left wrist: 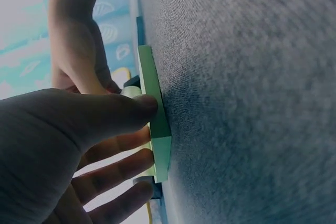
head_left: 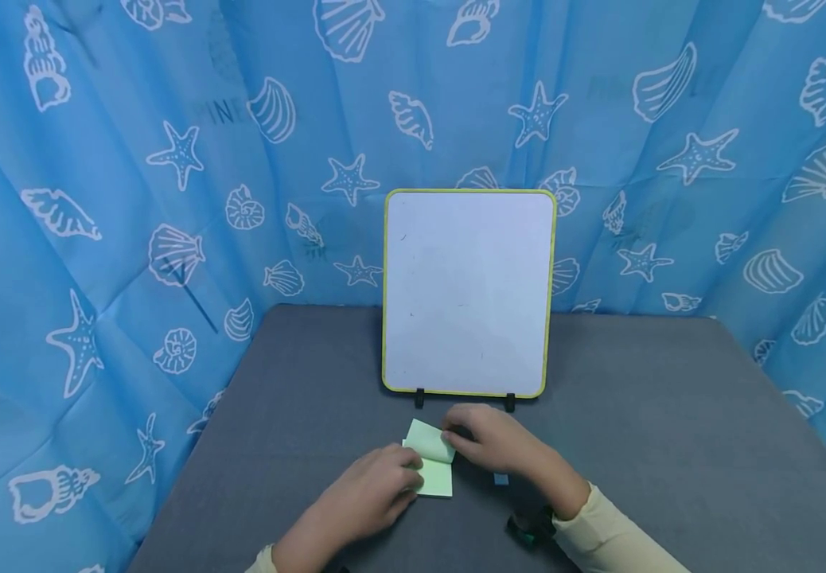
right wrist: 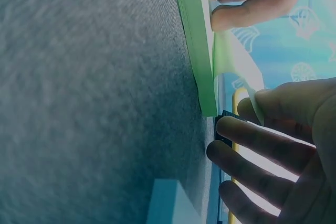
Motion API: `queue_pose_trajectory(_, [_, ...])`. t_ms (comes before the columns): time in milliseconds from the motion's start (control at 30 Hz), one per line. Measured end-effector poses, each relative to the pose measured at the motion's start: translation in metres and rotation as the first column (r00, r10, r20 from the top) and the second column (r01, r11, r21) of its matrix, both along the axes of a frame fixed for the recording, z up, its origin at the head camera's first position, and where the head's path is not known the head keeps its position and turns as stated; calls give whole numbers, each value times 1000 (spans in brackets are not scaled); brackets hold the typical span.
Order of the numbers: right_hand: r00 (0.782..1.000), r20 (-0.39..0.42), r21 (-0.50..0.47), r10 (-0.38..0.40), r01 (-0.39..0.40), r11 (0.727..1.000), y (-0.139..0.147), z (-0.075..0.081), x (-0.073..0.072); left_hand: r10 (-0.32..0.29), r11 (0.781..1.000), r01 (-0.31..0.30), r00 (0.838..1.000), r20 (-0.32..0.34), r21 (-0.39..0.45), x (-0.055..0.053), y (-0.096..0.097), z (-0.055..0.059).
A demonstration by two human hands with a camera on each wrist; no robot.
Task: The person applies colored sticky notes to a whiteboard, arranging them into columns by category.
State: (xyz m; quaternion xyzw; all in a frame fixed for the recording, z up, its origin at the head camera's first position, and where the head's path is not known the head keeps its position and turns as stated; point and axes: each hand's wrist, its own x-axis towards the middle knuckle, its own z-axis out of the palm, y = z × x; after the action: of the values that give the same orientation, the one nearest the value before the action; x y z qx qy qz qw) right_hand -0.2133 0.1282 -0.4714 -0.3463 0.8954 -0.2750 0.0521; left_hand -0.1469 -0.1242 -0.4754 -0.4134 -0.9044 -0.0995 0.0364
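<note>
A thick pad of pale green sticky notes point(head_left: 436, 480) lies on the table. My left hand point(head_left: 377, 487) holds the pad at its left side, its thumb point(left wrist: 139, 108) against the pad's edge and fingers on the top. Between thumb and index finger, my right hand point(head_left: 493, 438) pinches the top sheet point(right wrist: 242, 62), which curls up off the pad while its far part still seems joined. The other right fingers point(right wrist: 252, 174) are spread and touch nothing visible. A small blue block point(head_left: 501, 479) sits right of the pad, below the right hand.
Behind the hands stands a whiteboard point(head_left: 467, 294) with a yellow rim, propped on black feet point(head_left: 419, 398). Grey cloth covers the table point(head_left: 642, 414). A blue curtain point(head_left: 241, 191) with white shells and starfish hangs along the back and sides.
</note>
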Motion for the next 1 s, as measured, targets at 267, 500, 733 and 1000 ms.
queue_pose_trajectory(267, [1000,-8,-2,7,-7,1000,2,0,-3,15,1000,-15,999,48,9,-2,1,0])
queue_pose_trajectory(500, [1000,-28,-10,14,-14,1000,4,0,-4,11,1000,-13,998,59,26,-4,0,-3])
queue_pose_trajectory(733, [994,-109,12,-28,30,999,5,-2,-6,7,999,-8,1000,26,32,-4,1,-4])
queue_pose_trajectory(1000, [989,-142,15,-51,54,998,6,-3,-11,21,1000,-21,999,45,12,-4,1,-2])
